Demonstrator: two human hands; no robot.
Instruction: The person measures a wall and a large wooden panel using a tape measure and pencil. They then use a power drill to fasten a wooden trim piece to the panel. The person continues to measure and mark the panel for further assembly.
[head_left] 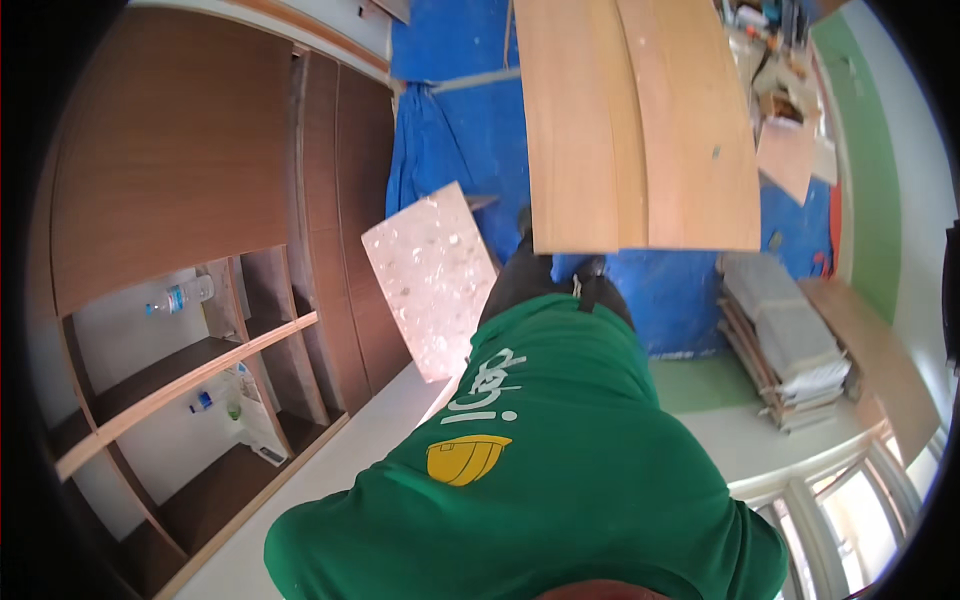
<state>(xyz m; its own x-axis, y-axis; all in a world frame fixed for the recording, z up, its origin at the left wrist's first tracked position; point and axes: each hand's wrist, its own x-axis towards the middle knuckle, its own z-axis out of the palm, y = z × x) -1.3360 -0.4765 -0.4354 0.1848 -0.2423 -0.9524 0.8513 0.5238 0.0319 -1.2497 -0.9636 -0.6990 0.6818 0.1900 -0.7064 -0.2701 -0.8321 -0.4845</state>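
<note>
Neither of my hands shows in the head view, so what they hold or touch cannot be seen. Both arms are out of sight below the short sleeves of my green T-shirt (570,470). In front of my legs lie long pale wooden boards (690,150), side by side with edges partly overlapping, their near ends close to my feet. What supports them is hidden. Left of my legs is a tilted, speckled pinkish-white panel (425,275).
Blue sheeting (470,130) covers the floor. On the left stands a brown cabinet (180,160) with open shelves holding a plastic bottle (185,296). A stack of flat panels (790,330) lies at right, near a window (850,510). Tools and offcuts (785,150) clutter the far right.
</note>
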